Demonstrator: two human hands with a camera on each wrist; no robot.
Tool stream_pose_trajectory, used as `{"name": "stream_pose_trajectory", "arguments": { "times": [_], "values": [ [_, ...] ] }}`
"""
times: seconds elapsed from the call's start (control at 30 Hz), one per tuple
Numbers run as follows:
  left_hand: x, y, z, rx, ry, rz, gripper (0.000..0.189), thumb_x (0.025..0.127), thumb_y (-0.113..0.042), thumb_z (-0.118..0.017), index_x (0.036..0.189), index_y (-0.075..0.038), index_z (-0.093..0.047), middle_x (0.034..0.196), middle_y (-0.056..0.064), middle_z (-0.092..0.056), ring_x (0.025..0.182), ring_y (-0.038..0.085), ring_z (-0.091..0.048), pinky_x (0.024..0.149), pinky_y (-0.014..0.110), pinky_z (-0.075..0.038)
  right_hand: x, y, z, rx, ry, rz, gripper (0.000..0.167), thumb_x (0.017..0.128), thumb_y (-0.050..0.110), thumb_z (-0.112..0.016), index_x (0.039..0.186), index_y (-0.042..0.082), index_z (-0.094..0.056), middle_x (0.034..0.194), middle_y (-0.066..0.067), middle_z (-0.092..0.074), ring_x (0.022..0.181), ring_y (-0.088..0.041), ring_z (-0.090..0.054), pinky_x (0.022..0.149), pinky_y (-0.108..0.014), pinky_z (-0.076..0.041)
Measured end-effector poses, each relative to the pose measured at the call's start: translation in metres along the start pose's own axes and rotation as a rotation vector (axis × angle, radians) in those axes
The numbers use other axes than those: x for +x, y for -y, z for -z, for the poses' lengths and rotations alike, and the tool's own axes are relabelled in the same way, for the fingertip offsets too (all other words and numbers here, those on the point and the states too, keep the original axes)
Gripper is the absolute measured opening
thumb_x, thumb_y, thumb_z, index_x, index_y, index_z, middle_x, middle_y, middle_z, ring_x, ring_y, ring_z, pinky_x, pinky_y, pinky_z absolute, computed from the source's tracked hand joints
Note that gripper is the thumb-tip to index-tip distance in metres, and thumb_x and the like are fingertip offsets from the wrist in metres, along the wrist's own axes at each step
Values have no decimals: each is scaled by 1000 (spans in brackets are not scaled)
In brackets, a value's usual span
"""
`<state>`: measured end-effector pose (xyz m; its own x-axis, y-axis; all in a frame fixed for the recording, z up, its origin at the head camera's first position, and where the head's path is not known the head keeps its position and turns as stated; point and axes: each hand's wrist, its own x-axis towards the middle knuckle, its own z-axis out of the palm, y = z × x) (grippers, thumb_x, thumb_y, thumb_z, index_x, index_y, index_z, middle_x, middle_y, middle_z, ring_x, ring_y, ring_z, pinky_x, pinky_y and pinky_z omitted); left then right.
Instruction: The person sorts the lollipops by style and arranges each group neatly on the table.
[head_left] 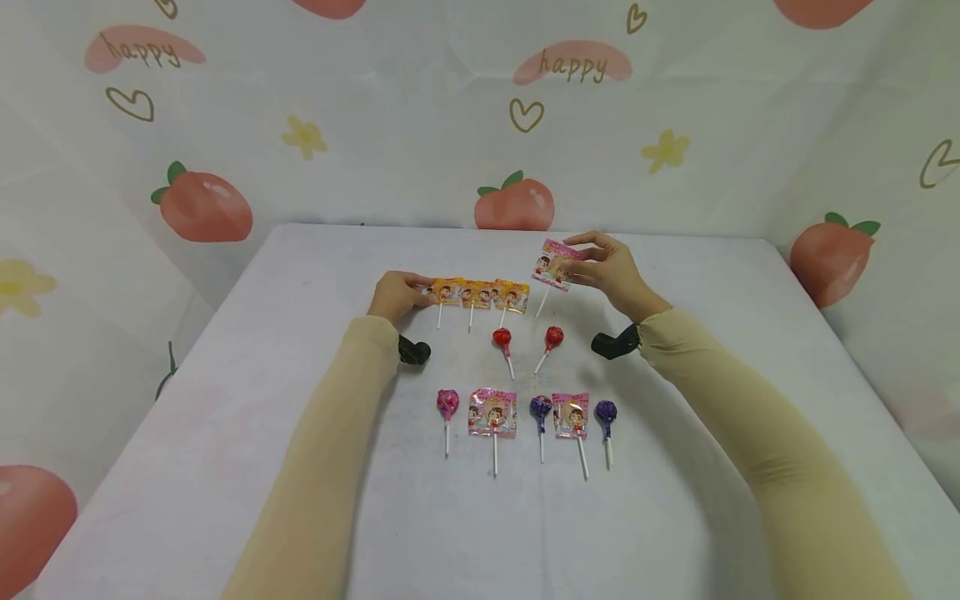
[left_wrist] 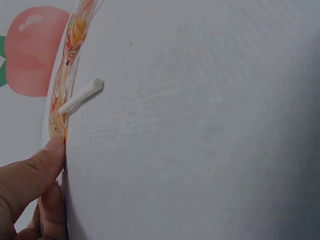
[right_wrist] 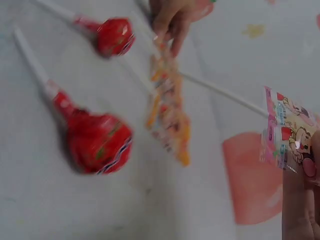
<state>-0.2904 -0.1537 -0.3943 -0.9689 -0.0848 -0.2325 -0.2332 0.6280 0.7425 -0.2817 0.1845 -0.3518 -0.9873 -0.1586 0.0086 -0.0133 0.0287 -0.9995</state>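
In the head view, my right hand (head_left: 617, 271) pinches a lollipop in a flat pink packet (head_left: 551, 265) above the table, its white stick pointing down. The right wrist view shows that pink packet (right_wrist: 290, 132) at the right edge. My left hand (head_left: 397, 296) pinches the left end of a row of three lollipops in orange packets (head_left: 477, 294). Thumb and fingers meet at the end of an orange packet (left_wrist: 57, 112) in the left wrist view. Two red round lollipops (head_left: 502, 337) lie nearer the front, the other red lollipop (head_left: 553, 337) being under the right hand's side.
A front row on the white table (head_left: 262, 400) holds a pink round lollipop (head_left: 447, 403), two purple ones (head_left: 541, 407) and two pink-packet lollipops (head_left: 492, 412). A patterned cloth (head_left: 420, 125) hangs behind the table. Black wrist cameras (head_left: 615, 342) sit at both cuffs.
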Motion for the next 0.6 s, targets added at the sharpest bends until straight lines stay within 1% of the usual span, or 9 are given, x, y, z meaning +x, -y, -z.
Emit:
{"name": "stream_pose_trajectory", "arguments": {
  "times": [0.13, 0.23, 0.3, 0.33, 0.43, 0.53, 0.6],
  "values": [
    [1, 0, 0, -5, -1, 8, 36, 86, -16, -75, 121, -14, -69, 108, 10, -59, 101, 23, -47, 101, 39, -37, 10, -14, 1, -72, 42, -114, 41, 88, 0, -67, 127, -1, -56, 86, -3, -62, 75, -8, -66, 72, -23, -56],
    [3, 1, 0, -10, -2, 25, 36, 85, -15, -75, 121, -14, -69, 110, 10, -59, 102, 23, -47, 102, 39, -37, 16, -19, 0, -153, 84, -187, 48, 89, -1, -66, 133, -4, -50, 90, -5, -57, 73, -7, -65, 72, -23, -55],
    [4, 1, 0, -14, -2, 33, 36, 85, -15, -75, 121, -15, -69, 109, 9, -58, 102, 23, -46, 100, 39, -37, 20, -23, -1, -213, 101, -225, 51, 88, 0, -68, 135, -5, -49, 92, -7, -52, 72, -5, -64, 72, -22, -55],
    [5, 1, 0, -19, -1, 37, 36, 85, -15, -75, 121, -15, -70, 109, 9, -58, 102, 23, -45, 99, 38, -37, 22, -24, -1, -242, 112, -241, 52, 88, 0, -68, 135, -6, -48, 93, -7, -52, 71, -4, -63, 71, -21, -55],
    [6, 0, 0, -28, -2, 40, 36, 85, -15, -75, 121, -15, -70, 107, 8, -57, 101, 22, -45, 98, 37, -37, 27, -29, -2, -313, 134, -270, 50, 87, 0, -69, 132, -8, -49, 89, -4, -56, 69, -2, -62, 67, -18, -53],
    [5, 0, 0, -24, -3, 34, 37, 85, -15, -76, 121, -15, -70, 104, 7, -57, 101, 22, -45, 98, 37, -37, 32, -33, -2, -397, 142, -289, 44, 87, 3, -71, 126, -6, -53, 83, 0, -62, 69, -2, -59, 64, -16, -50],
    [4, 0, 0, -16, -4, 29, 37, 85, -16, -76, 121, -15, -69, 103, 6, -57, 102, 22, -45, 99, 38, -36, 34, -34, -2, -459, 138, -294, 41, 86, 7, -72, 123, -4, -57, 83, 0, -63, 69, -3, -56, 63, -15, -47]
  ]
}}
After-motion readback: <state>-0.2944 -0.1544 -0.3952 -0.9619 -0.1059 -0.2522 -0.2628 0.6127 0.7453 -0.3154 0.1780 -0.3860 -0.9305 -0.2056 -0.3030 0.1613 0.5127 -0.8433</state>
